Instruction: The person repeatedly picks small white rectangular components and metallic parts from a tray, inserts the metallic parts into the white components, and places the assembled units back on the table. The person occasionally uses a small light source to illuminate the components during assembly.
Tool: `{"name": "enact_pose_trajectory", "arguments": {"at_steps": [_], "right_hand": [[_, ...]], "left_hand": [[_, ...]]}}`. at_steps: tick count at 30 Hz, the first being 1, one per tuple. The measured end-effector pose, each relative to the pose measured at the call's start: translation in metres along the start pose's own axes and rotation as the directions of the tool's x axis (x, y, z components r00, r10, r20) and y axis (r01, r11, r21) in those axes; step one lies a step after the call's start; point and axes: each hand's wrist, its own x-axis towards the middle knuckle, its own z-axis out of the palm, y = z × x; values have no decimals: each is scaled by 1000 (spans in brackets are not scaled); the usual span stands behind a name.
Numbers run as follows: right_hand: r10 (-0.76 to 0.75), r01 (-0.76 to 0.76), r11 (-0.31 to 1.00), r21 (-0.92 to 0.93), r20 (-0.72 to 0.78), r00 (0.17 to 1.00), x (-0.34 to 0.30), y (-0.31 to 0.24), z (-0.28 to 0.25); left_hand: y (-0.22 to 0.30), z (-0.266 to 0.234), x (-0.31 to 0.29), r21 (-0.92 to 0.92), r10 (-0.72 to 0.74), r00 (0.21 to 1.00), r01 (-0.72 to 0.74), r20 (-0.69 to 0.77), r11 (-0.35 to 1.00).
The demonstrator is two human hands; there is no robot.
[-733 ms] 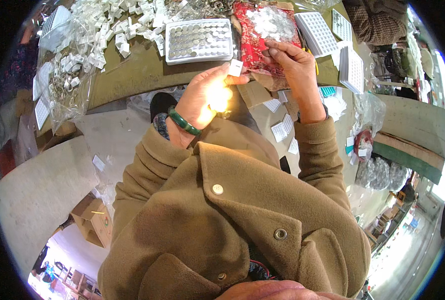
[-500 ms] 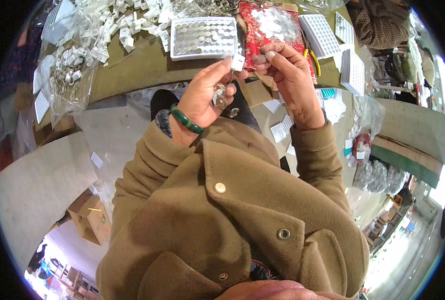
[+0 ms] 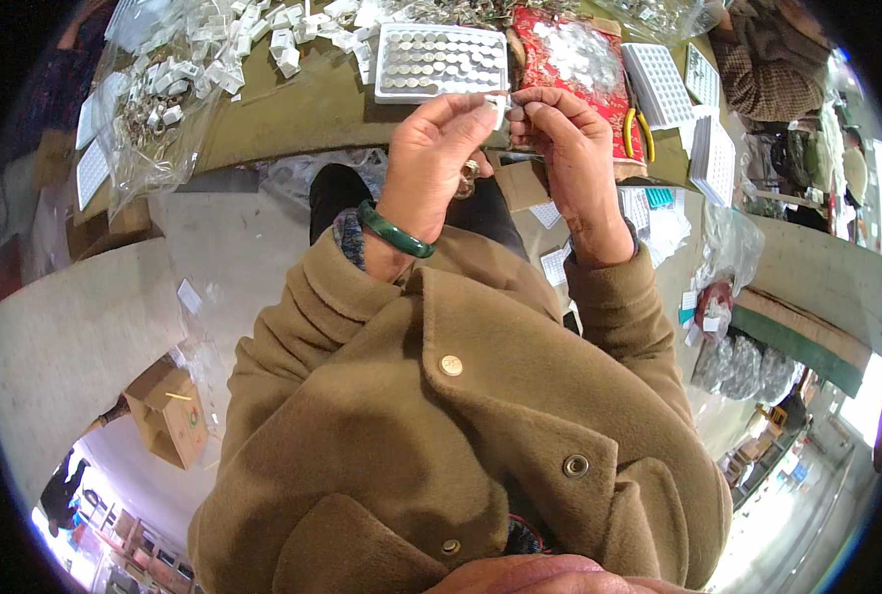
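Observation:
My left hand (image 3: 439, 148), with a green bangle at the wrist, pinches a small white plastic piece (image 3: 498, 107) between thumb and forefinger. Shiny metal bits (image 3: 468, 180) show under its curled lower fingers. Close against the white piece, my right hand (image 3: 571, 148) has thumb and fingertips pressed together. What lies in that pinch is mostly hidden. Just beyond the hands stands a white tray (image 3: 443, 97) holding rows of round silvery discs. Behind my right hand lies a red patterned cloth (image 3: 542, 83) with a pile of pale, shiny discs (image 3: 579, 54) on it.
Yellow-handled pliers (image 3: 630, 137) lie at the cloth's right edge. White perforated trays (image 3: 659, 87) and a stack of more (image 3: 713, 158) stand farther right. Many white plastic pieces (image 3: 287, 54) are heaped at the far left, beside a clear bag (image 3: 168, 148). Below the table edge sits a cardboard box (image 3: 522, 186).
My hands have come together, bringing the right fingertips up to the white piece. My left hand has turned, hiding more of the metal bits. The whole view has shifted slightly.

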Motion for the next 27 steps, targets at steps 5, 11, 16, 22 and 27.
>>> {"name": "enact_pose_trajectory", "arguments": {"at_steps": [5,11,16,22,27], "right_hand": [[-25,27,998,-64,34,999,-6,-3,7],[-123,129,983,-127,60,991,-10,-1,16],[-306,299,793,-530,78,949,-14,-1,23],[-209,209,939,-272,28,978,-14,-1,25],[-59,50,994,98,84,995,-12,0,23]], "left_hand": [[-4,-1,-1,30,39,997,-38,-61,999],[-3,-10,-5,-6,25,999,-25,-26,1000],[-5,-11,-5,131,88,994,-78,-72,988],[3,-18,-9,-87,-42,998,39,-38,995],[11,-26,-13,-293,-172,984,179,49,939]]}}
